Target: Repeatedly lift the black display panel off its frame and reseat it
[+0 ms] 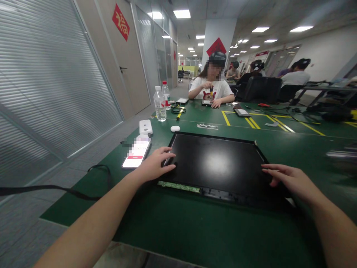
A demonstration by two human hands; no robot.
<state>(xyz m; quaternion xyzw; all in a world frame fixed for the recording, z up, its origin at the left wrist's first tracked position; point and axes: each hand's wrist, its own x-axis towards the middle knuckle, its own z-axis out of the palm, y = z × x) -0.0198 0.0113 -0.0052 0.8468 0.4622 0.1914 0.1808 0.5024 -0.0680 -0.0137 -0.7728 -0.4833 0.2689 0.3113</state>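
Observation:
A black flat screen panel [217, 163] lies face up on the green table [195, 223], with a narrow green circuit strip [178, 186] along its near edge. My left hand [154, 165] rests on the panel's left edge, fingers stretched out over the corner. My right hand [290, 178] lies flat on the panel's right edge, fingers spread and pointing left. Neither hand holds anything.
A phone [136, 154] with a lit screen lies left of the panel, beside a white power bank [145, 127] and a white earbud case [175, 128]. Two water bottles [160, 104] stand farther back. A person [212, 87] works across the table; others sit behind. A black cable [55, 188] hangs off the left edge.

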